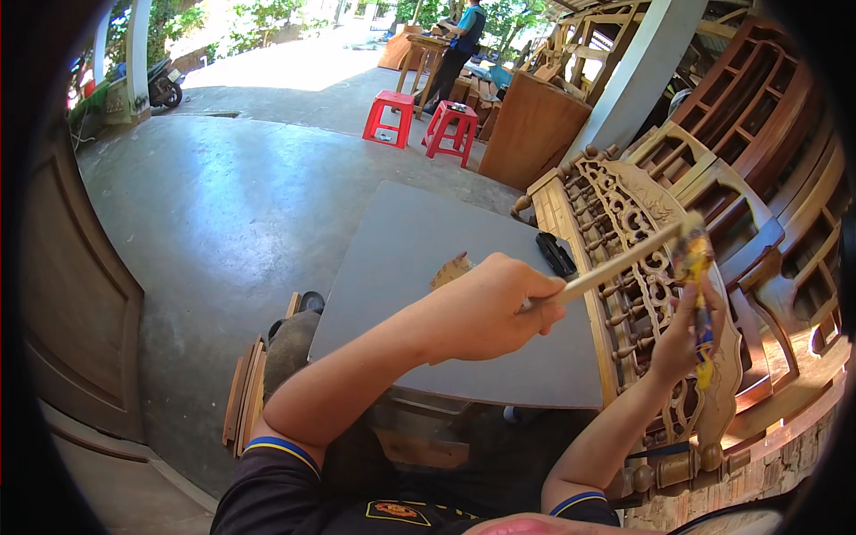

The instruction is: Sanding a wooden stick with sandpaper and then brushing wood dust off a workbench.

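Observation:
My left hand (491, 311) grips one end of a slender pale wooden stick (618, 262), which slants up to the right over the grey board (401, 247). My right hand (682, 334) holds a paintbrush (702, 321) with a yellow and blue handle, its bristles upward. The stick's far end meets or overlaps the bristles; contact cannot be told for sure. Beyond my left wrist, a brownish piece of what looks like sandpaper (451, 269) lies on the board. A black object (555, 254) rests near the board's right edge.
A carved wooden bench (635, 221) stands along the board's right side, with chair frames (722, 194) behind it. Two red plastic stools (390, 119) stand ahead. Farther off, a person (461, 50) stands at a wooden stand (428, 43). Wooden panels (80, 287) line the left.

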`<state>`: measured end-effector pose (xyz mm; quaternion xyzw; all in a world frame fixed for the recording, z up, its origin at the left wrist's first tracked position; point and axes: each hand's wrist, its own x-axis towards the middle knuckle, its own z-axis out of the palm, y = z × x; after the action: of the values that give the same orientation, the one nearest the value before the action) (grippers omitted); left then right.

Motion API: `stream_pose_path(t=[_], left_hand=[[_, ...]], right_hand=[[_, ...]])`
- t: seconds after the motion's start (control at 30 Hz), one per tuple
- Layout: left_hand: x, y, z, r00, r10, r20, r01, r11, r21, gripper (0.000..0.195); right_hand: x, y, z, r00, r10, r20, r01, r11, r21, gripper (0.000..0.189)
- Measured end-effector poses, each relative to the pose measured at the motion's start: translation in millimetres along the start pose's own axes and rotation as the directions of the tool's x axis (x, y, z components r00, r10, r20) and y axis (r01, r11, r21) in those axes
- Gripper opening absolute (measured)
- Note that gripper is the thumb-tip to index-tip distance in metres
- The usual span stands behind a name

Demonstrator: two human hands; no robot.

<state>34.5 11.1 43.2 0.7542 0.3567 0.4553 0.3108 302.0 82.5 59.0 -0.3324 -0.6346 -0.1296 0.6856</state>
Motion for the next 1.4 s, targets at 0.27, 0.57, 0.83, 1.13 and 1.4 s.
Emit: stream_pose_path(t=[0.27,0.57,0.83,1.13,1.4], left_hand=[[-0.8,4.7,-12.0,0.997,-0.078,-0.03,0.077,0.997,-0.011,0.021],[-0.8,4.3,-12.3,0.994,-0.084,-0.072,0.077,0.992,-0.097,0.026],[7.1,-9.7,-9.7,0.974,-0.097,-0.207,0.007,0.918,-0.397,0.033],[9.1,-6.1,-23.1,0.972,-0.063,-0.227,-0.053,0.881,-0.47,0.034],[7.6,-0.2,-28.9,0.989,-0.002,-0.146,-0.11,0.639,-0.761,0.058]], right_hand=[[1.0,-10.2,-0.8,0.994,0.111,0.011,-0.112,0.986,0.128,0.018],[-12.3,-29.0,4.2,0.945,0.276,0.175,-0.326,0.822,0.466,0.027],[-31.1,-58.7,18.7,0.927,0.148,0.345,-0.315,0.806,0.501,0.018],[-34.3,-75.4,23.4,0.826,0.107,0.554,-0.465,0.685,0.561,0.02],[-27.9,-70.6,14.5,0.726,-0.118,0.678,-0.471,0.632,0.615,0.018]])
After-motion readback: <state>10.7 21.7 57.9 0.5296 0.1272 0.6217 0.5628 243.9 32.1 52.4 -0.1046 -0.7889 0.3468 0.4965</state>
